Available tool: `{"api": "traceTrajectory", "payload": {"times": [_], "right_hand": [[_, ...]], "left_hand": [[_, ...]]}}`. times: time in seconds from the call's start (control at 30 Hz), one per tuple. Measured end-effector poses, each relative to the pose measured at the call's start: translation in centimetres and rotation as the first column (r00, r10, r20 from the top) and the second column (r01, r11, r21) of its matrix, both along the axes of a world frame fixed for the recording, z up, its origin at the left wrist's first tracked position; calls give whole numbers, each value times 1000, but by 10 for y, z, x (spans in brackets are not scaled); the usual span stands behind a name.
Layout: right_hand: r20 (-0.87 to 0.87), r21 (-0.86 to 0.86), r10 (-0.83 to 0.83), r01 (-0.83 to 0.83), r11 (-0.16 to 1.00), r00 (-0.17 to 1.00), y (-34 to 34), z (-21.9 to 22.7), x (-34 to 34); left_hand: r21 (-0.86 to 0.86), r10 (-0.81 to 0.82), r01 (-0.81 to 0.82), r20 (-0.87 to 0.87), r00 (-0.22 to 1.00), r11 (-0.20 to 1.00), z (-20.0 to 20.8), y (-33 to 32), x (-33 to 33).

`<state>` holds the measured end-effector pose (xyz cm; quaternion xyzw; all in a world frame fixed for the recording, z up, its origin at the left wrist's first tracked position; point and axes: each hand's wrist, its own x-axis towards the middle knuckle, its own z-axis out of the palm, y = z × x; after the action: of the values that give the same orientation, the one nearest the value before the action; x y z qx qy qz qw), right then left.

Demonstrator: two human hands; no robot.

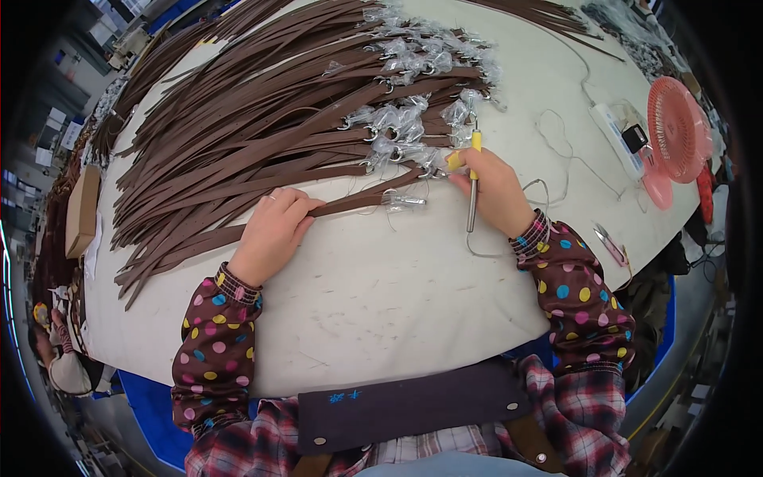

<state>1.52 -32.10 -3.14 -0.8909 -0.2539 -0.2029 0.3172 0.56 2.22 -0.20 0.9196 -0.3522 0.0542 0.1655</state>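
Observation:
My left hand (274,232) is closed on a brown strap (347,203) at the front of a large pile. That strap's far end carries a buckle in clear plastic wrap (404,201). My right hand (497,195) grips a slim corded pen, like a soldering iron (474,171), with a yellow section and a metal shaft. Its thin tip points away from me, and its cord runs off the near end. Yellow covering shows on a right fingertip. The pen is beside the wrapped buckles (395,119) of the piled brown straps (246,159).
At the right stand a pink fan (675,131) and a white power strip (617,139) with a black plug. Loose cord (568,159) loops over the white table (381,318). Small thread snips (610,242) lie near my right sleeve. Another person (67,362) is far left, near a cardboard box (83,211).

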Motion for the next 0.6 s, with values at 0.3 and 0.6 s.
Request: {"api": "traceTrajectory", "payload": {"times": [0.3,0.6], "right_hand": [[-24,-59,-26,24,998,999,3,21,-6],[77,502,-88,38,864,993,-32,88,-20]], "left_hand": [[-151,-103,108,41,994,983,14,-55,8],[-408,-84,230,345,935,883,32,-176,35]]}}
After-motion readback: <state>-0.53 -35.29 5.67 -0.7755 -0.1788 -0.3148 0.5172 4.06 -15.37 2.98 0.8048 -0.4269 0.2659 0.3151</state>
